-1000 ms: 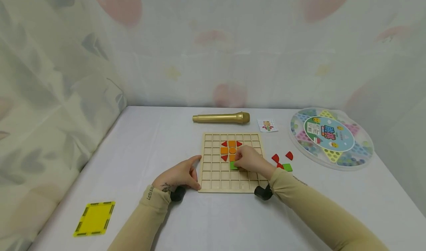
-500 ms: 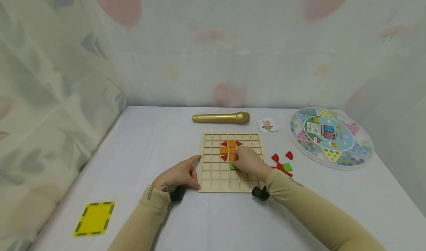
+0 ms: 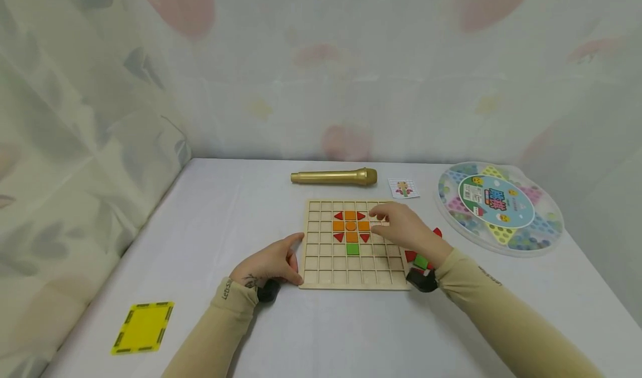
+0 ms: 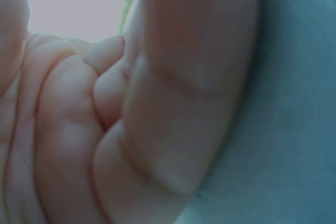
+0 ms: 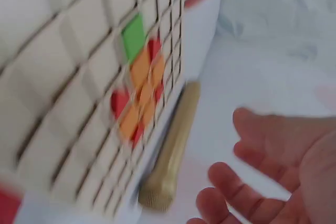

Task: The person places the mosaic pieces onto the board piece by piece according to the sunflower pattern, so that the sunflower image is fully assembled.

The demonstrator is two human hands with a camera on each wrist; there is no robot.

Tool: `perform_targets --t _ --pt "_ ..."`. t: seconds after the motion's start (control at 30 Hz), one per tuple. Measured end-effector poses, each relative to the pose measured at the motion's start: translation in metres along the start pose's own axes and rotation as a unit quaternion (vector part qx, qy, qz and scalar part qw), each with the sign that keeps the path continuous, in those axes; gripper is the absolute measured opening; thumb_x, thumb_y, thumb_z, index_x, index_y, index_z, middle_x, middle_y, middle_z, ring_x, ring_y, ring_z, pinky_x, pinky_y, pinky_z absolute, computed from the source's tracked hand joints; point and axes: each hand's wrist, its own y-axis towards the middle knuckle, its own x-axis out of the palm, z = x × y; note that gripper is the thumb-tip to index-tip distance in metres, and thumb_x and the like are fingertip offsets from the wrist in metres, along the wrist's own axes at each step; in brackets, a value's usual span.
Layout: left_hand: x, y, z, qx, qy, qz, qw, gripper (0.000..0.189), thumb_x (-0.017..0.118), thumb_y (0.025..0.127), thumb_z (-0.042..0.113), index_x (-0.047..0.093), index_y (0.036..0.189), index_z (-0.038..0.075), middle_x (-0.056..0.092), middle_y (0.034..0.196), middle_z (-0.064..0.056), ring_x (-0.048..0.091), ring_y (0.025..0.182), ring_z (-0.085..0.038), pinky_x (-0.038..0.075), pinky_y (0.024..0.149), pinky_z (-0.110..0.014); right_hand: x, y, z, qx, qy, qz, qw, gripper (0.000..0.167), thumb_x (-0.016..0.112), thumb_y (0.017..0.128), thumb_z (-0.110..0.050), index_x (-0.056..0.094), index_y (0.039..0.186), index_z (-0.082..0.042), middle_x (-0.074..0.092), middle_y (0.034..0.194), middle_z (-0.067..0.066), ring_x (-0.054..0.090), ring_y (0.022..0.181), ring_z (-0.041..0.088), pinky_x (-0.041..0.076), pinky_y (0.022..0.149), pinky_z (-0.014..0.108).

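In the head view, a wooden grid board (image 3: pixel 325 263) lies on the table. In its squares sit several orange squares (image 3: pixel 349 215), an orange disc (image 3: pixel 350 226), red wedge-shaped pieces (image 3: pixel 339 237) around them and a green square (image 3: pixel 353 248) below. My left hand (image 3: pixel 268 262) touches the board's left edge, thumb and index finger spread apart. Over the board's right part hovers my right hand (image 3: pixel 403 230), fingers relaxed and apart, with nothing visible between them. In the right wrist view, the right hand (image 5: pixel 278 171) is likewise free of any piece.
Beside the board's right edge are loose red pieces (image 3: pixel 411 256) and a green square (image 3: pixel 421 262), partly covered by my right wrist. Behind are a golden microphone (image 3: pixel 333 177) and a pattern card (image 3: pixel 403 188). A round game box (image 3: pixel 539 222) lies right, a yellow square frame (image 3: pixel 142 328) left.
My right hand has left the green square on the board and moved right and back, its fingers opening. More orange and red pieces now show. The left hand stays put.
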Motion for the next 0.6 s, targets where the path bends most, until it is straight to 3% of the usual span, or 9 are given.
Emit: perform_targets --t 0.1,0.2,0.37,0.6 --pt "0.0 0.0 -0.001 0.0 -0.004 -0.001 1.0 0.108 0.081 0.061 -0.002 0.017 0.147 0.007 0.058 0.067 -0.008 0.05 0.056 -0.014 0.042 0.053 -0.027 -0.012 -0.013 0.021 -0.03 -0.043 0.021 0.9984 0.039 0.068 0.083 -0.017 0.061 0.119 -0.004 0.059 0.116 0.017 0.053 0.106 0.034 0.043 0.09 0.048" --pt "0.0 0.001 -0.001 -0.002 -0.008 -0.002 1.0 0.109 0.082 0.061 -0.002 0.016 0.147 0.007 0.058 0.067 -0.008 0.05 0.056 -0.014 0.042 0.053 -0.027 -0.019 -0.026 0.045 -0.026 -0.084 0.029 0.9957 0.04 0.069 0.082 -0.016 0.06 0.119 -0.004 0.057 0.114 0.018 0.052 0.103 0.035 0.045 0.086 0.048" --pt "-0.001 0.001 -0.001 0.0 -0.009 -0.005 1.0 0.109 0.081 0.061 -0.002 0.016 0.147 0.006 0.058 0.067 -0.008 0.05 0.056 -0.014 0.042 0.053 -0.027 -0.024 -0.048 0.076 -0.003 -0.122 0.01 0.9925 0.036 0.07 0.08 -0.013 0.064 0.113 -0.002 0.059 0.103 0.017 0.054 0.09 0.03 0.049 0.074 0.042" --pt "0.0 0.001 -0.002 0.003 -0.004 -0.007 1.0 0.108 0.081 0.061 -0.001 0.016 0.148 0.007 0.058 0.066 -0.007 0.051 0.056 -0.014 0.042 0.054 -0.027 -0.02 -0.064 0.098 0.019 -0.158 -0.028 0.9868 0.029 0.074 0.077 -0.016 0.069 0.104 -0.007 0.06 0.096 0.011 0.054 0.084 0.025 0.05 0.072 0.039"
